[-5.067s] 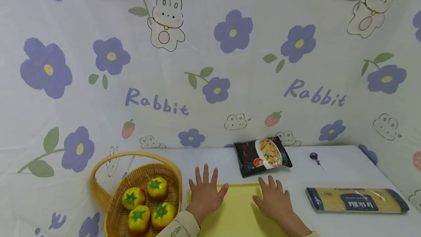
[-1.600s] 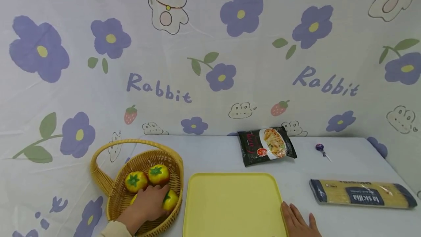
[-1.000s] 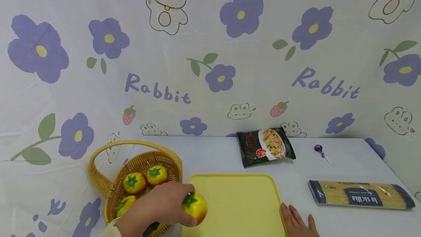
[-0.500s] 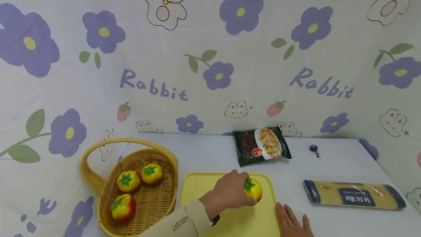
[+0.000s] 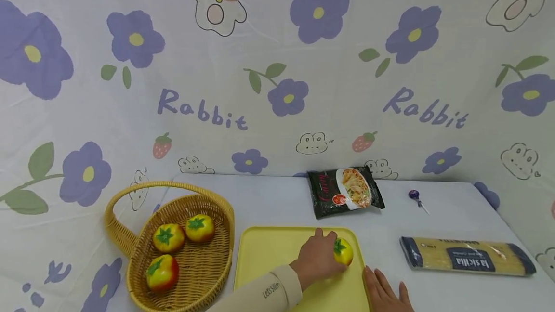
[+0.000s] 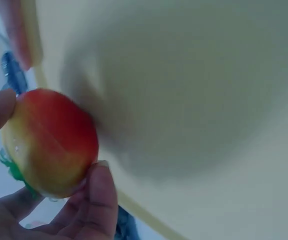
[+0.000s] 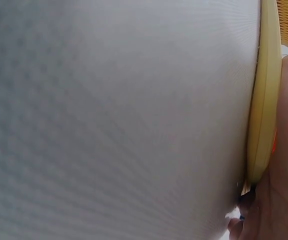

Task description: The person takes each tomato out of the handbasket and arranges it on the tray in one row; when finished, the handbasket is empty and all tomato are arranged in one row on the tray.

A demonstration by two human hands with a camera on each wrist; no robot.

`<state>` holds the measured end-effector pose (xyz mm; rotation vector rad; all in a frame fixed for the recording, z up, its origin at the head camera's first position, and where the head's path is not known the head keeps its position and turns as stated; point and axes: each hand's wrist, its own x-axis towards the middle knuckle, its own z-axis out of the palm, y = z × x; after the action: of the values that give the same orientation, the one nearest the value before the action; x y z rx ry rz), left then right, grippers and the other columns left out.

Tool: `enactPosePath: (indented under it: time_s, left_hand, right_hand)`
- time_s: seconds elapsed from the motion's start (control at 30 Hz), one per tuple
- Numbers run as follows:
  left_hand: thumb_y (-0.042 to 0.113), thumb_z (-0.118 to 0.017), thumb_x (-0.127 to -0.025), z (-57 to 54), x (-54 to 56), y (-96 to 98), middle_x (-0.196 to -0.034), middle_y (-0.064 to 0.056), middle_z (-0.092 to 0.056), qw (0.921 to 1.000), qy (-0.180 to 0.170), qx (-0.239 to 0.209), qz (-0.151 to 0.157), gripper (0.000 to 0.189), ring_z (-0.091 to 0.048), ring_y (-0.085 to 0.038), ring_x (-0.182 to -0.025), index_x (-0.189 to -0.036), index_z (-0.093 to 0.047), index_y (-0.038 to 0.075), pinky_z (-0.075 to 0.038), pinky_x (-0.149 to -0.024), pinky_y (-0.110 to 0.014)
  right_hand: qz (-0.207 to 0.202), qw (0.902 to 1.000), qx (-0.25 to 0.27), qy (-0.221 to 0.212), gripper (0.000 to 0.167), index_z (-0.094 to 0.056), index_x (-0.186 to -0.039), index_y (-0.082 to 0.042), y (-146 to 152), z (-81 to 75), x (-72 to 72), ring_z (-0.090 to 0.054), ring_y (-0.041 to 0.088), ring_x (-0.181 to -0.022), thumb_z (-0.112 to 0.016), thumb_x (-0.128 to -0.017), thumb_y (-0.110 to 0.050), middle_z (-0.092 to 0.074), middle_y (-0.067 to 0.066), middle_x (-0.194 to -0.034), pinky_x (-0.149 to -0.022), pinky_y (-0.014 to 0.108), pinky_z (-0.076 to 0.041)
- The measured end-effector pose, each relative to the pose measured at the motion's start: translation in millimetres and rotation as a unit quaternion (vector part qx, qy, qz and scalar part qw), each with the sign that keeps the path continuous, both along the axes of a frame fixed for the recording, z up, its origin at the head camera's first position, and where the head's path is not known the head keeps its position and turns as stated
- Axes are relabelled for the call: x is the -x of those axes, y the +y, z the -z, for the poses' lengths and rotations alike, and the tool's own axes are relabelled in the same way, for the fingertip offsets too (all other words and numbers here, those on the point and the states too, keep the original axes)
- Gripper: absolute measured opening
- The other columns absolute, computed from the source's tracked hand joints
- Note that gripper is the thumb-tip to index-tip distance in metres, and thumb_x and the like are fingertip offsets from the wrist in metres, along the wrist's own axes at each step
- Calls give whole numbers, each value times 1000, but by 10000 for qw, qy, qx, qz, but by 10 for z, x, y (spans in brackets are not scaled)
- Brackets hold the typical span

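My left hand holds a yellow-and-red persimmon with a green leafy top over the right part of a yellow tray. In the left wrist view, thumb and fingers pinch the persimmon from opposite sides, close to the tray surface; whether it touches is unclear. My right hand lies against the tray's right edge with its fingers straight. The right wrist view shows this hand along the tray's rim. Three more persimmons sit in a wicker basket on the left.
Behind the tray lies a black noodle packet. To the right are a purple lollipop and a long pack of spaghetti. The basket's arched handle rises beside the tray. A patterned cloth hangs behind the table.
My left hand has taken one persimmon out of the basket and carried it right, over the tray. The right hand has moved from above the tray to its right edge and stayed there.
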<state>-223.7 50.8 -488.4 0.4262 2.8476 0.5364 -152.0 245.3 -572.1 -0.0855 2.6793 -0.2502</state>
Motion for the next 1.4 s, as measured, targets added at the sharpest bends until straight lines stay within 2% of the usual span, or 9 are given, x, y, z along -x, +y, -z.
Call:
enactPosePath:
  time_s: [0.17, 0.47, 0.7, 0.9, 1.03, 1.2, 1.3, 1.4]
  left_hand:
    - [47, -78, -73, 82, 2, 36, -102, -5, -51, 9998, 74, -93, -140, 62, -55, -18, -75, -124, -57, 18, -49, -61, -28]
    - [49, -78, -74, 78, 25, 66, -104, -5, -51, 9996, 154, 61, -215, 62, -56, -18, -76, -125, -56, 21, -49, -61, -30]
    - [48, -77, -74, 88, 26, 102, -106, -5, -50, 9996, 116, 41, -245, 62, -55, -18, -77, -126, -56, 21, -49, -62, -30]
    - [48, -78, -73, 115, 20, 100, -105, -6, -49, 9995, 161, 47, -258, 63, -53, -18, -73, -126, -55, 22, -47, -58, -29]
    - [49, -78, -72, 111, 13, 70, -107, -7, -49, 9996, 142, 35, -262, 70, -55, -19, -74, -132, -51, 25, -47, -58, -30]
    - [56, -78, -70, 0, 3, -33, -115, -8, -48, 9992, 321, 221, -32, 84, -56, -19, -80, -141, -41, 30, -48, -58, -29]
    - [59, -78, -69, -139, -18, -162, -118, -10, -48, 9989, 419, 207, 51, 88, -56, -20, -83, -143, -40, 29, -49, -59, -29]
    - [59, -77, -70, -301, -53, -355, -118, -9, -49, 9991, 371, 64, 180, 87, -54, -19, -84, -143, -42, 27, -48, -59, -28]
  right_hand:
    - [39, 10000, -22, 9, 141, -19, -153, -8, -5, 6, -5, -26, 31, -144, -42, -49, -100, -30, 7, -156, -100, 77, 4]
    - [51, 10000, -86, -3, 143, -18, -153, -8, 10, 12, 8, -25, 31, -144, -41, -47, -101, -29, 7, -157, -100, 77, 5]
    - [-6, 10000, -86, -14, 141, -18, -153, -7, 5, -41, 0, -25, 31, -144, -42, -49, -100, -28, 8, -157, -100, 77, 3]
    - [-19, 9999, -118, -17, 143, -17, -153, -7, -14, -54, -7, -26, 31, -144, -42, -47, -101, -31, 9, -156, -101, 77, 0]
    - [-31, 9999, -119, -22, 143, -16, -153, -7, -25, -59, -12, -26, 32, -143, -42, -48, -100, -32, 9, -155, -101, 77, 0]
    - [0, 9999, -101, -18, 144, -17, -153, -7, -26, -54, -18, -26, 32, -143, -41, -47, -101, -31, 10, -155, -101, 77, 0]
    - [-22, 10000, -64, 9, 143, -17, -153, -7, -28, -56, -22, -26, 32, -143, -40, -48, -101, -31, 10, -155, -101, 77, 0]
    - [-2, 10000, -10, -48, 135, -18, -153, -7, -37, -65, -15, -25, 33, -144, -38, -57, -98, -30, 12, -156, -101, 77, 1]
